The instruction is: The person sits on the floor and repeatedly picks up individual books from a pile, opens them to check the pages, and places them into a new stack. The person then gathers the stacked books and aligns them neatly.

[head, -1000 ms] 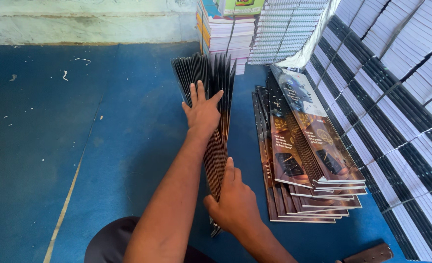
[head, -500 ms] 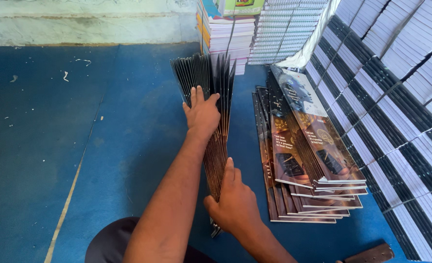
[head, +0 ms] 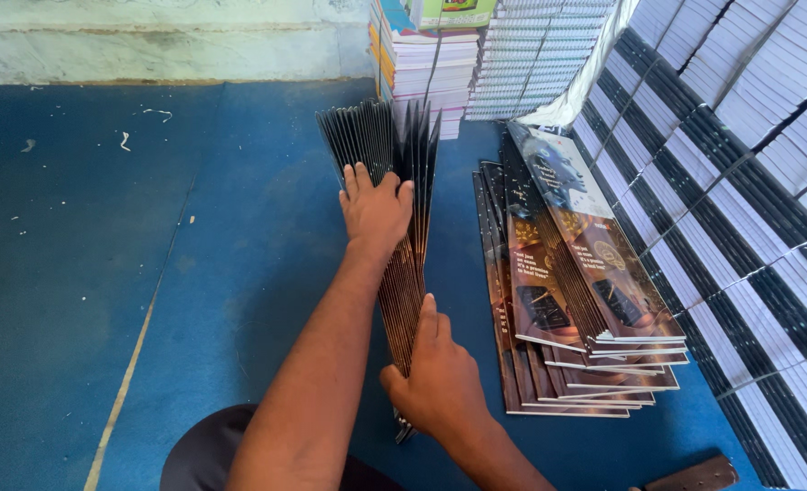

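The bundle of folded covers [head: 401, 245] stands on edge on the blue floor mat [head: 103, 273], its long axis running from about 6 o'clock, near the person's body, out to 12 o'clock, where the dark leaves fan apart.

The left hand [head: 376, 211] lies flat against the bundle's far half, from the 9 o'clock side. Its fingers [head: 360, 182] are extended and close together, tips toward 12 o'clock, the thumb hooked over the upper edges. It presses rather than grips.

The right hand [head: 441, 382] sits at the near end. Its thumb [head: 429, 314] lies along the bundle's top edge at 12 o'clock from the palm; the remaining fingers wrap the right side out of view, so the hold reads as clamped. This hand is the nearer to the body and to the bundle's tight end.

At 3 o'clock of the bundle, apart from it, lies a slipped stack of printed covers [head: 567, 300]. Beyond that, banded rows of bound books [head: 740, 182] run along the right; further stacks [head: 440, 64] stand at 12 o'clock
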